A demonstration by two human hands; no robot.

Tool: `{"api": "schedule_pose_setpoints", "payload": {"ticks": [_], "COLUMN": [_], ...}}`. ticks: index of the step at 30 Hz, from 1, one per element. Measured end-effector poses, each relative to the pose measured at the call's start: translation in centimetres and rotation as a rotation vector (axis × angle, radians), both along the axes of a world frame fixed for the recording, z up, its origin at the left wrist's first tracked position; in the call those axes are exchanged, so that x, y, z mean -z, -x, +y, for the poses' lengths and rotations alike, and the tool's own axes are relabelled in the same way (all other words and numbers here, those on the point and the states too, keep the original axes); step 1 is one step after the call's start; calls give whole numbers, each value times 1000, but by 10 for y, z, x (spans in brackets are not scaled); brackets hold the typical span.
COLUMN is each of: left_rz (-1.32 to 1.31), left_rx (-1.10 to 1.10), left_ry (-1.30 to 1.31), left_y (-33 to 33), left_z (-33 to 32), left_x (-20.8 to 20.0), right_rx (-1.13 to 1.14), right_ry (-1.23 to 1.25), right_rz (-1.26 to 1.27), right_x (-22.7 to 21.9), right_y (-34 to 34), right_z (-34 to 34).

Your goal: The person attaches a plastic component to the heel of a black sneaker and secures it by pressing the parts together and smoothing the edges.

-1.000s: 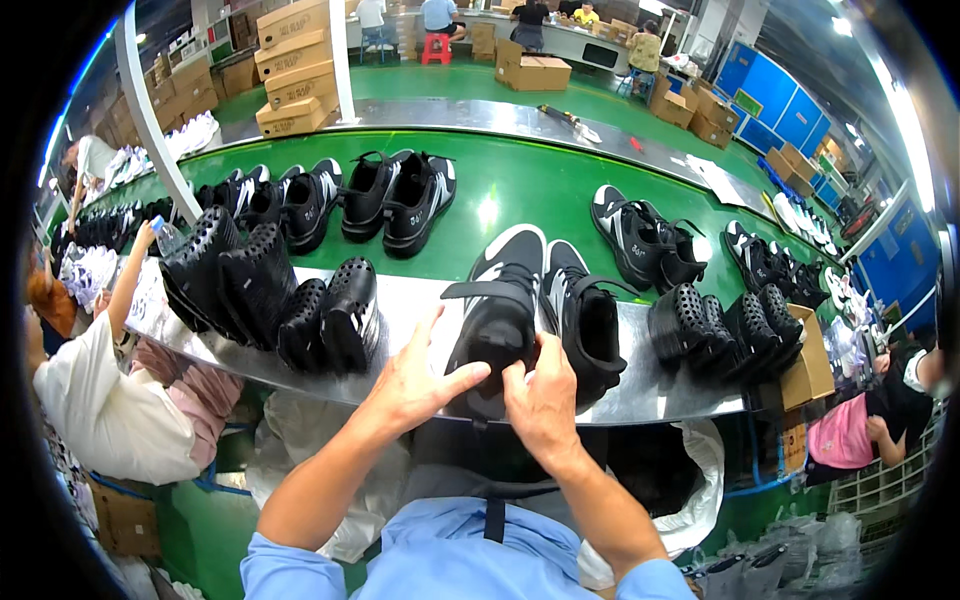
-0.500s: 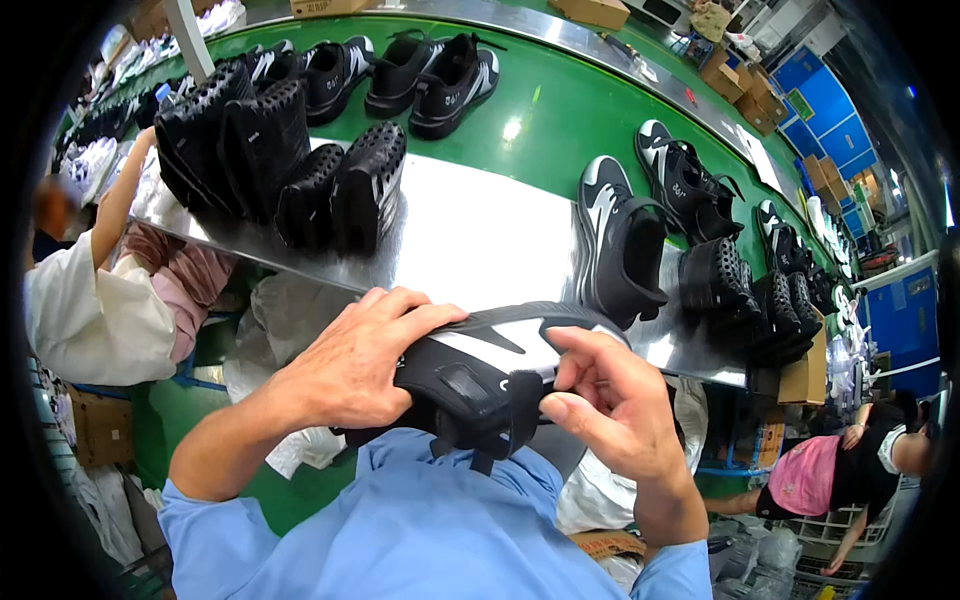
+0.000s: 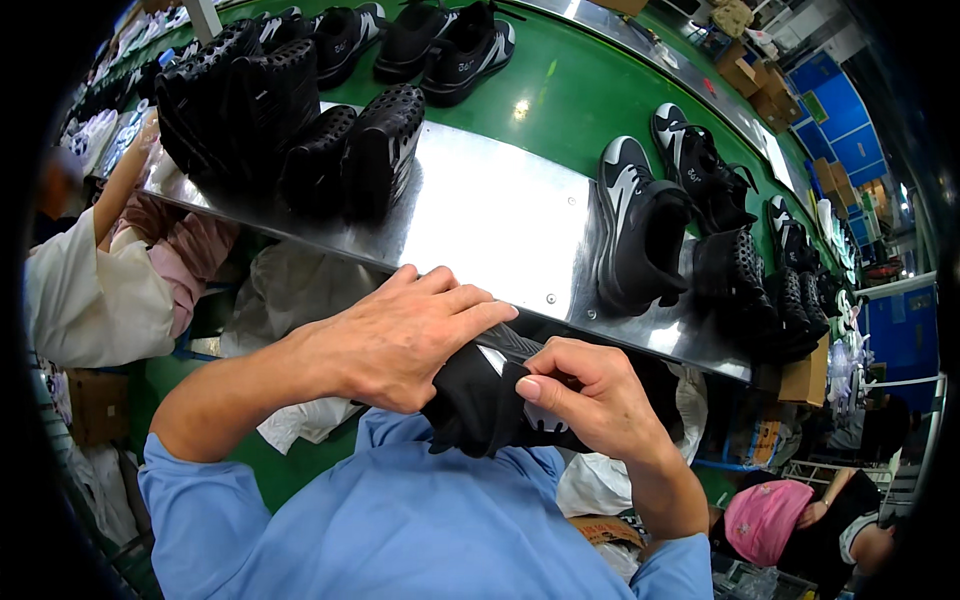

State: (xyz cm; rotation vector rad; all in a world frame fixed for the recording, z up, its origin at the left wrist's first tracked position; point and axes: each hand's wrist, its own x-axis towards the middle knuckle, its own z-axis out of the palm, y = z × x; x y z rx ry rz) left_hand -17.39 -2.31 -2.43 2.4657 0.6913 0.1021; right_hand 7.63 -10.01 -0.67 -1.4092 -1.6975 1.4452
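Observation:
A black sneaker [image 3: 468,395] with a pale side stripe is held close to my chest, just off the near edge of the metal ledge. My left hand [image 3: 415,335] grips it from the left, the back of the hand upward and thumb along the sole edge. With thumb and bent fingers, my right hand [image 3: 590,390] pinches the shoe's dark upper near the opening. Both hands cover much of the shoe, and its far end is hidden. Beyond my right hand, another black sneaker [image 3: 640,240] with a white-marked toe stands on the ledge.
Several black shoes [image 3: 382,150] stand on their sides or ends at the ledge's left. More sneakers [image 3: 470,55] rest on the green belt [image 3: 560,95]. The metal ledge [image 3: 490,220] runs before me. One person's arm [image 3: 120,180] reaches in at left; another person in pink and black [image 3: 770,520] is at lower right.
The sneaker has turned, so its white side panel is now mostly hidden. My left hand has moved right over it, and my right hand has closed into a pinch on the upper.

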Motion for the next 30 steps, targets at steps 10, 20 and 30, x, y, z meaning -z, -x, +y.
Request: {"api": "schedule_pose_setpoints", "payload": {"ticks": [10,20,30], "left_rz": [-18,-127,-574], "left_rx": [27,-241,-733], "left_ry": [19,351,780], "left_y": [4,47,28], "left_z": [1,-13,-8], "left_x": [0,7,36], "right_rx": [-76,143,58], "right_ry": [-60,-555,-1073], "right_rz": [-134,-298,-537], "right_x": [2,-4,8], "right_y": [25,31,70], "right_z": [13,7,31]}}
